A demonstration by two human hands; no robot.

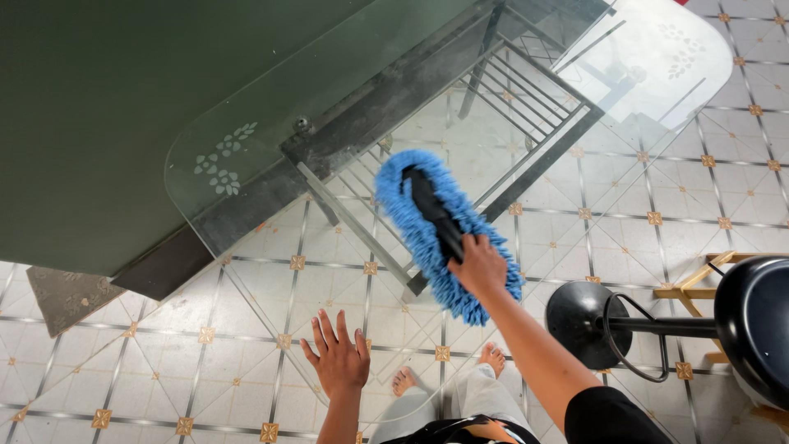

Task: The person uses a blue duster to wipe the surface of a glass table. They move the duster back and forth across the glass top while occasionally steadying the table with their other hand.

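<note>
Blue duster on glass table (flower etchings), right hand clamped on handle; left hand spread, empty.

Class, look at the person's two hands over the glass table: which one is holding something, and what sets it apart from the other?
The right hand grips the black handle of a blue microfibre duster. The left hand is empty, fingers spread.

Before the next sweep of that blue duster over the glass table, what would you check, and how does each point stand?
1. Right hand gripping the black handle: ok.
2. Blue duster lying flat on the glass table: ok.
3. Left hand clear of the duster, open: ok.
4. Glass ahead free of objects: ok.
5. Black stool away from the arm: ok.
6. Dust left on the glass: cannot tell.
</note>
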